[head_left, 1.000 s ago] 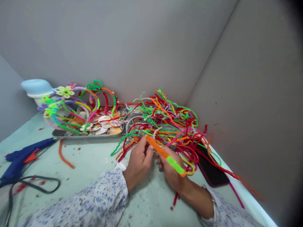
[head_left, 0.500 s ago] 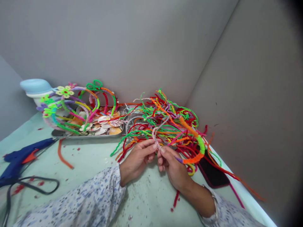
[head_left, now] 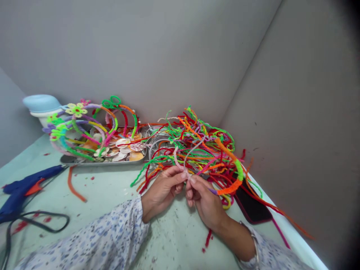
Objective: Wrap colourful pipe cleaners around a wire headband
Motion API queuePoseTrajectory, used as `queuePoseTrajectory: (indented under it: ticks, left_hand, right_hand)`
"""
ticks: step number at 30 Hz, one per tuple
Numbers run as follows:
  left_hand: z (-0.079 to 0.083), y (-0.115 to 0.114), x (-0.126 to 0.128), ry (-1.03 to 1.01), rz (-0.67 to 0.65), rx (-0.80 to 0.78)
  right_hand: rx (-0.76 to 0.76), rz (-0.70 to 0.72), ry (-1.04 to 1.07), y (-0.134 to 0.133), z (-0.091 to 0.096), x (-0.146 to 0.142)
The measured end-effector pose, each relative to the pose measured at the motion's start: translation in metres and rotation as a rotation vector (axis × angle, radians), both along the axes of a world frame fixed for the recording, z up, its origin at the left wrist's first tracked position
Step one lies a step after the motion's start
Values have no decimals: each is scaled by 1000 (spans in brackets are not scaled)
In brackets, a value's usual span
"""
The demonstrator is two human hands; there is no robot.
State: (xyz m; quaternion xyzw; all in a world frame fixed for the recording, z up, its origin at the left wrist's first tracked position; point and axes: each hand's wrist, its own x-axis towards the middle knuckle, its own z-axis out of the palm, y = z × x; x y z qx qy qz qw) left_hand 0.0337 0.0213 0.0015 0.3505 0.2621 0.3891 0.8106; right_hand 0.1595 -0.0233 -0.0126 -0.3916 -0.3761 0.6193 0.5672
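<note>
Pink pipe cleaner (head_left: 176,155) is pinched by both hands, left hand (head_left: 163,187) and right hand (head_left: 204,200), fingertips closed on it above the surface (head_left: 112,195). It sits at the near edge of the pile (head_left: 202,146).

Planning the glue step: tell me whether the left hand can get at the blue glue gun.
Probably yes: only bare table and one loose orange strand lie between the left hand and the glue gun, though that hand is pinching a pale pipe cleaner.

Craft workbench: pipe cleaners (head_left: 197,146), glue gun (head_left: 25,187), tray (head_left: 104,162) of headbands.
</note>
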Motion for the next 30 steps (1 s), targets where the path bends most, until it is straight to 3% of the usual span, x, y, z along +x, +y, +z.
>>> queuePoseTrajectory:
  ticks: [9,30]
  left_hand:
    - [0,1,1,-23,41,-18]
    - [-5,-1,9,149,223,68]
  right_hand:
    - [-63,27,85,3,0,-1]
    - [-55,-117,-326,1,3,-3]
